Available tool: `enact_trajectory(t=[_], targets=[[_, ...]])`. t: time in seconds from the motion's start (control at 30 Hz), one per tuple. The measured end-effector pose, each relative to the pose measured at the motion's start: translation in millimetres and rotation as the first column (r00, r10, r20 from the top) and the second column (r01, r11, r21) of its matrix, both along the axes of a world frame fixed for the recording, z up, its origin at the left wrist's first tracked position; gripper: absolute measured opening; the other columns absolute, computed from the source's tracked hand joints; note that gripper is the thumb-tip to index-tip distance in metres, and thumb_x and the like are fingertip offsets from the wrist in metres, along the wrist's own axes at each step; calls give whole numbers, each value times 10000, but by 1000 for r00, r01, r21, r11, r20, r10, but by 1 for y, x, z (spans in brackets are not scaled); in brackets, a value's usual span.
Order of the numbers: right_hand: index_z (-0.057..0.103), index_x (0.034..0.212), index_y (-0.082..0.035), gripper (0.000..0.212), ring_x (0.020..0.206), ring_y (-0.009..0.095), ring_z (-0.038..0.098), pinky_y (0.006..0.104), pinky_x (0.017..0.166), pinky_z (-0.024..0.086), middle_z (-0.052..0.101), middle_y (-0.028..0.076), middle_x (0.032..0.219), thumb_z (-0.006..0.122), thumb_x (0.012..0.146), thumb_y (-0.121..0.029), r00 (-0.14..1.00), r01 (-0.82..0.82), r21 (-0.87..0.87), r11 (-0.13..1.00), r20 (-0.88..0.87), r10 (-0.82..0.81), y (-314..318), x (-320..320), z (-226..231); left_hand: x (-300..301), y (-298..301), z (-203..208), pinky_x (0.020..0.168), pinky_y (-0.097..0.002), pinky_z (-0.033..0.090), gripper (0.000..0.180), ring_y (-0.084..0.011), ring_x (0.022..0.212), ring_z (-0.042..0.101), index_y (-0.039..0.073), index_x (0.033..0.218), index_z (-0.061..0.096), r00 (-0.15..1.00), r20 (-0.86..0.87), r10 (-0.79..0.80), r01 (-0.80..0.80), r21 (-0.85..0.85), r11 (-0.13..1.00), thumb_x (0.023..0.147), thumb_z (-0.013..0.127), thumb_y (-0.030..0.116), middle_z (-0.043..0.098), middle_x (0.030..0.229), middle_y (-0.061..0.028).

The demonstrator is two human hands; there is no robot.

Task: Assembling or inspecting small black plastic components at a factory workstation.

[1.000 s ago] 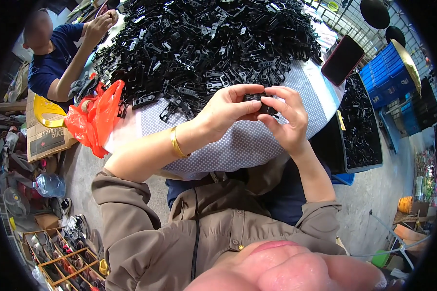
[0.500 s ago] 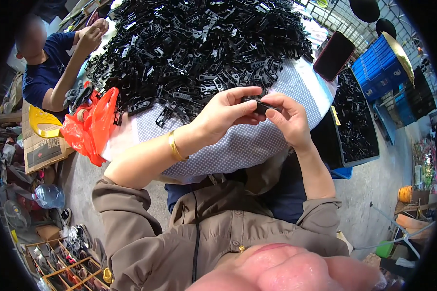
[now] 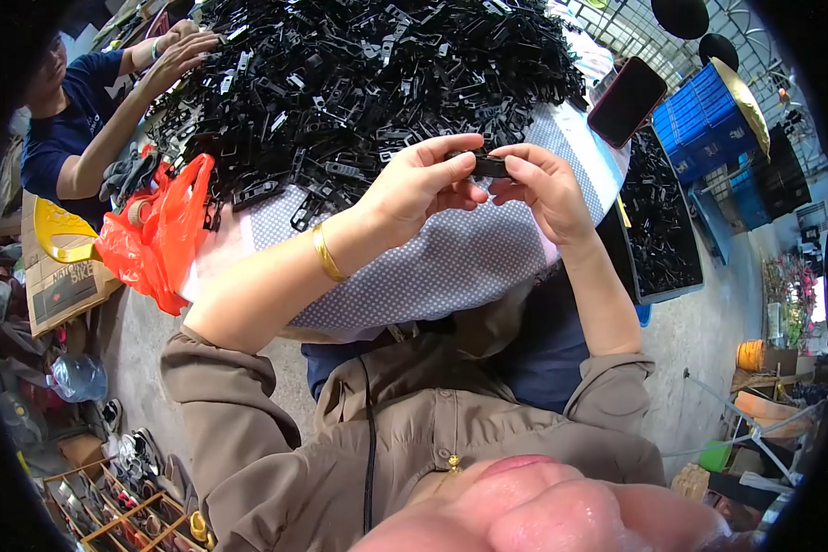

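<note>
The left hand [image 3: 416, 190] and right hand [image 3: 552, 201] pinch 1 small oblong black part [image 3: 491, 167] above the dotted-cloth-covered tabletop [image 3: 405, 285], toward its near edge. Slotted black pieces [image 3: 368, 83] lie heaped beyond.

In the upper right, a dark-screened phone [image 3: 627, 101] near a blue crate [image 3: 701, 121]. At left, a red plastic bag [image 3: 156, 247]; lower, a clear plastic bottle [image 3: 78, 377] above shoes [image 3: 139, 454].

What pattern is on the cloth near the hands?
The cloth has white dots on bluish grey, clearest in head view.
</note>
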State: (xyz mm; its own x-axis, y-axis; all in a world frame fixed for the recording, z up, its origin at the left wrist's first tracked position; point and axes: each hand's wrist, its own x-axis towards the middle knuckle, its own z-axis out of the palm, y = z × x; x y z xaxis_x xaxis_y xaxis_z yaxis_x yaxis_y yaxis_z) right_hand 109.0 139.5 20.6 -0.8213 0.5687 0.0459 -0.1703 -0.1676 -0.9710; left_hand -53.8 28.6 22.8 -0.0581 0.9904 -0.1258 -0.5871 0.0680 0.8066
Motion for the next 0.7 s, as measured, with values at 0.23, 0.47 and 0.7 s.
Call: enact_trajectory(t=[0.23, 0.47, 0.7], targets=[[578, 1002, 20, 192, 737, 133, 621, 242, 669, 515, 623, 84, 895, 505, 883, -111, 974, 174, 481, 860, 45, -222, -19, -3, 4, -6, 2, -4, 534, -174, 471, 314, -48, 558, 520, 28, 1188, 518, 998, 6, -67, 66, 43, 997, 886, 537, 111, 567, 750, 2], [625, 980, -22, 338, 732, 111, 598, 238, 641, 478, 645, 64, 895, 450, 932, -307, 896, 337, 564, 754, 55, -441, 78, -7, 9, 23, -14, 2, 609, -228, 492, 323, -94, 651, 570, 26, 1176, 517, 915, -375, -147, 198, 102, 975, 861, 527, 95, 584, 788, -33], [649, 969, -68, 307, 845, 272, 628, 348, 770, 494, 655, 120, 918, 661, 705, -224, 632, -155, 988, -2, 97, -769, 127, -60, -8, 38, -18, -18, 653, -264, 491, 269, -126, 660, 613, 21, 1071, 571, 588, -788, -182, 586, 260, 767, 804, 546, 31, 630, 754, -85]])
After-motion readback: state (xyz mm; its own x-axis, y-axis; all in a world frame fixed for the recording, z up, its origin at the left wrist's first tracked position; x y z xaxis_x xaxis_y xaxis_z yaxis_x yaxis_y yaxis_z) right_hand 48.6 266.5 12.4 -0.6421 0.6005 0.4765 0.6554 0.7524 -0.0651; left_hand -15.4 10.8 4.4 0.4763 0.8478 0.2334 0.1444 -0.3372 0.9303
